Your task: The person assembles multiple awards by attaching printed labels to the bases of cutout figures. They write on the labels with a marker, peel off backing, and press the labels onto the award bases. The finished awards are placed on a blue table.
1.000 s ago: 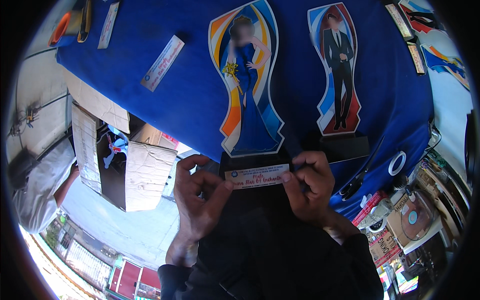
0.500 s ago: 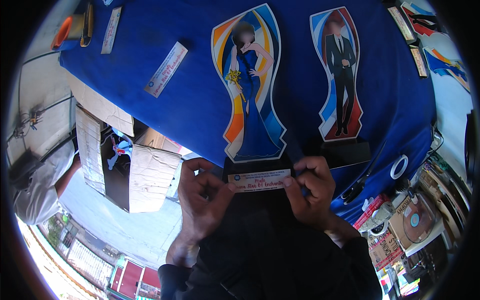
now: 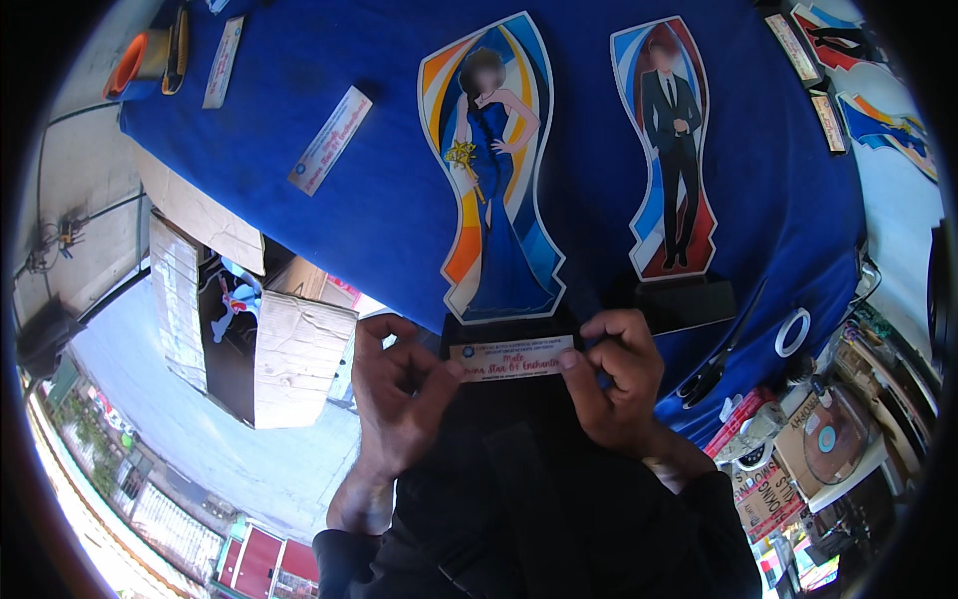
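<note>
The left hand (image 3: 399, 394) pinches the left end of a narrow printed label strip (image 3: 511, 358) between thumb and bent forefinger; the other fingers curl loosely above it. The right hand (image 3: 614, 384) pinches the strip's right end the same way, thumb tip on its lower corner and the fingers folded over the top edge. The strip sits just below the middle of the frame, held level against a black base (image 3: 504, 327) at the foot of a cut-out figure. It is a pale, cream-coloured rectangle with a thin blue line of small print along the top, a larger line of red script across its middle and more small print beneath; it covers most of the base's width.

Above the strip stands the woman cut-out plaque (image 3: 494, 170), a wavy-edged panel with orange, blue and white bands and a figure in a long blue gown holding a gold star wand. To its right lies the man cut-out plaque (image 3: 671, 160), with red and blue bands and a figure in a dark suit, on its own black base (image 3: 687, 302). Both rest on a blue tablecloth (image 3: 379, 210). A second label strip (image 3: 330, 140) lies tilted in the upper left of the cloth, well apart from the hands. A roll of tape (image 3: 792, 332) lies at the right, near black scissors (image 3: 714, 369).
</note>
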Demonstrator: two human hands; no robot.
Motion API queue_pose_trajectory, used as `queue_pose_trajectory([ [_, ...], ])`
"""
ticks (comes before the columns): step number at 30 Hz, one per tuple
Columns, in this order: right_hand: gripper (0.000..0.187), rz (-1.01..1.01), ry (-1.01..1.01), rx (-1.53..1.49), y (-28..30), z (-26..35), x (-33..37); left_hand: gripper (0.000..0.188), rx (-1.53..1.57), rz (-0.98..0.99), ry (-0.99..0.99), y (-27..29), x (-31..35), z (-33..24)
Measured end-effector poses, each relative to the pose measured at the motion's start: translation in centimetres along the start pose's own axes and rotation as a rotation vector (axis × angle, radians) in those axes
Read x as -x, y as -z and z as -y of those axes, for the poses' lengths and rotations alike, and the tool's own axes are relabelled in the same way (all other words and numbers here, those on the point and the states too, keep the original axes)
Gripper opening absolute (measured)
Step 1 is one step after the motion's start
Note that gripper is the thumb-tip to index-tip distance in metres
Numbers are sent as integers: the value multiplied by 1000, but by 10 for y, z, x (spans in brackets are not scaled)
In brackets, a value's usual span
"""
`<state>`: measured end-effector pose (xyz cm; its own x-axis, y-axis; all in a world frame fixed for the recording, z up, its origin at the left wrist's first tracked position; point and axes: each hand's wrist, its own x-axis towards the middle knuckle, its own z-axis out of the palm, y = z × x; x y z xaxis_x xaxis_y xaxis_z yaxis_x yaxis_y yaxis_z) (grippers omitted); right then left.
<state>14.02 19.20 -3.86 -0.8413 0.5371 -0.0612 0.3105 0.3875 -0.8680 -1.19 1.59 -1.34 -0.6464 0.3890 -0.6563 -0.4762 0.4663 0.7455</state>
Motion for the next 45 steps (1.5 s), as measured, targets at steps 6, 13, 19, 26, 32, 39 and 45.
queue_pose_trajectory([
  [6, 25, 17, -17, -14, 1, 0, -2, 46, -16, -11, -12, -2, 1, 0],
  [13, 25, 19, 8, -18, 1, -1, -5, 46, 6, -18, -11, -4, 0, -1],
  [19, 25, 22, -1, -15, 1, 1, -5, 47, 67, -27, 28, 0, -4, 3],
  [26, 25, 39, 4, -3, 2, 0, -5, 48, 156, -21, -18, 0, 1, 12],
  [32, 26, 45, 1, -9, 2, -1, -4, 44, 77, -6, -58, 1, 3, 15],
  [39, 27, 38, -2, 14, 1, -1, -4, 38, 0, 6, -27, -1, 3, 9],
  [45, 26, 27, -3, -14, 1, -1, -5, 37, 51, 7, -1, -3, 3, 6],
])
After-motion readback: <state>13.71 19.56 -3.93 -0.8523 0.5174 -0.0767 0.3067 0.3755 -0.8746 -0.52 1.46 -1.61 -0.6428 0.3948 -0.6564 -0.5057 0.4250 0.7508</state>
